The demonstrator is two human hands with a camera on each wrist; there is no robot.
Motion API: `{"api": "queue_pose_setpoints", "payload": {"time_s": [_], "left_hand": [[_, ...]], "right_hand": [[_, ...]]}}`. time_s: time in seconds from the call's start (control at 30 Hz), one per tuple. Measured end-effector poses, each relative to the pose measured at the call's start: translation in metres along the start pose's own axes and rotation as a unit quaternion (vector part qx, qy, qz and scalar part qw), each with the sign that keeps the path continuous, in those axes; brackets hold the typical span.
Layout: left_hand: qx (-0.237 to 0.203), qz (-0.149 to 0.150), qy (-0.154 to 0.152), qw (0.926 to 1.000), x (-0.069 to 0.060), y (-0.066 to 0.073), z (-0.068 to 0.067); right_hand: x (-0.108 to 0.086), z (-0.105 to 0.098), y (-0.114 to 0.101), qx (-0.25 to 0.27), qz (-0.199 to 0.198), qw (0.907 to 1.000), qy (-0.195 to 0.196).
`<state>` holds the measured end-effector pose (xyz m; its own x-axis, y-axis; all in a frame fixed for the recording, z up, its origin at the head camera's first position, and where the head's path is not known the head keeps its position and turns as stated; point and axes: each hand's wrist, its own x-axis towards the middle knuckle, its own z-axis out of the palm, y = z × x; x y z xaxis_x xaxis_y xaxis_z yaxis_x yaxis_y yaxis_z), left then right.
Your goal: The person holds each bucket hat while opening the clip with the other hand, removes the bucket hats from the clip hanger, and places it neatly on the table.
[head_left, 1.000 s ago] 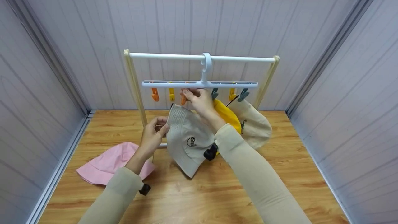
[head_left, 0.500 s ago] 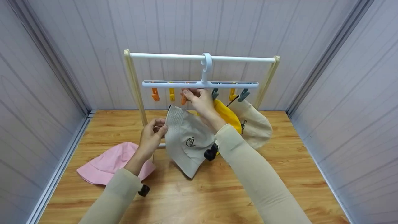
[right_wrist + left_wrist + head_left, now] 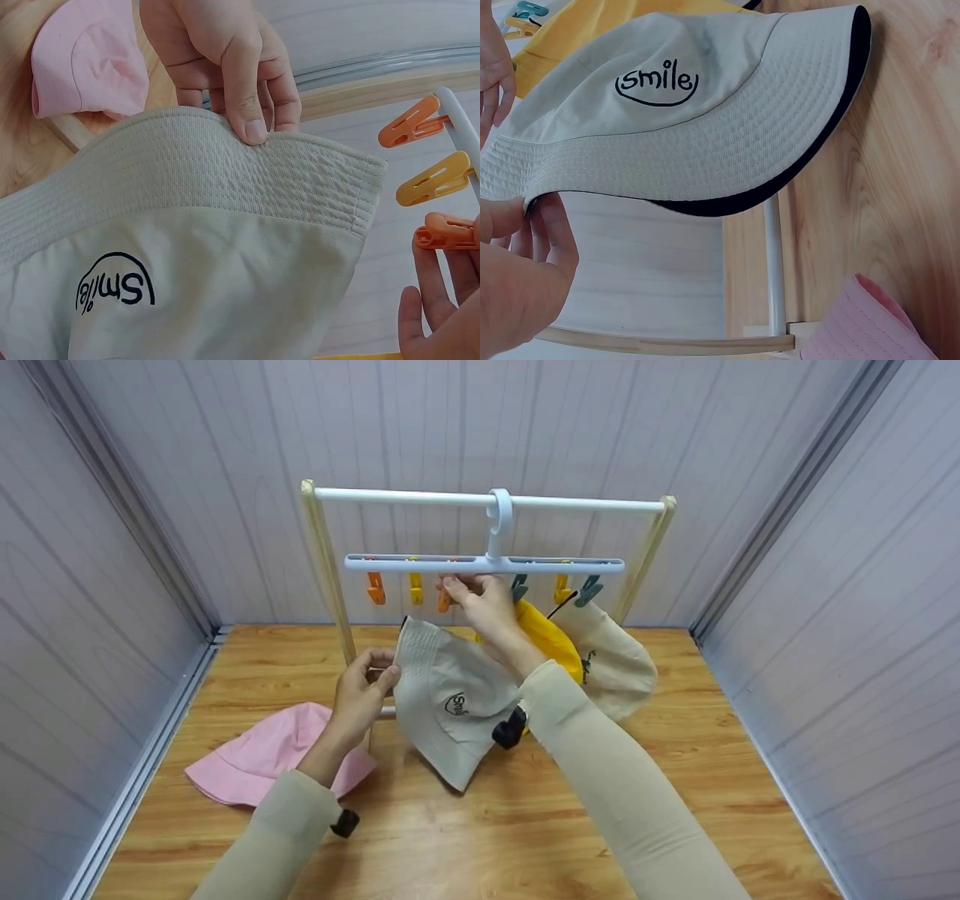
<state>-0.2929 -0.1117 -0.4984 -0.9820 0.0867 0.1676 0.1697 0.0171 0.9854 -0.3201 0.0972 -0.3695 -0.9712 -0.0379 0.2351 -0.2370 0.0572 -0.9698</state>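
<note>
Below a pale blue plastic bar hanger, a pale grey fabric bucket hat is held up off the table, tilted on its side with the brim to the left and the crown to the right. Black "smile" lettering with a curved line beneath it marks the crown, and a dark lining shows under the brim. The left hand pinches the edge of that brim between thumb and bent fingers. Higher up, the right hand grips an orange plastic clip, third from the left on the hanger; whether the clip's mouth is spread cannot be told. The hat's upper corner is near this clip but apart from it, and the right forearm crosses in front of part of the crown.

Left of the gripped clip hang another orange clip and a yellow clip. To its right, a bright yellow fabric hat hangs beneath a dark teal clip, partly hidden by the right arm, and a cream fabric hat with dark lettering hangs at the hanger's right end. The hanger hooks over the white rod of a rack with light wooden uprights. On the wood-grain tabletop, a pink fabric bucket hat lies partly behind the left forearm.
</note>
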Motion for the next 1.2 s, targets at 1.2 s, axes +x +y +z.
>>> {"api": "queue_pose_setpoints", "payload": {"time_s": [1.2], "left_hand": [[-0.003,0.005,0.005,1.0000,0.0001,0.0010,0.0001]], "right_hand": [[-0.0047,-0.0032,0.0009,-0.057,0.001,0.9983,-0.015]]}}
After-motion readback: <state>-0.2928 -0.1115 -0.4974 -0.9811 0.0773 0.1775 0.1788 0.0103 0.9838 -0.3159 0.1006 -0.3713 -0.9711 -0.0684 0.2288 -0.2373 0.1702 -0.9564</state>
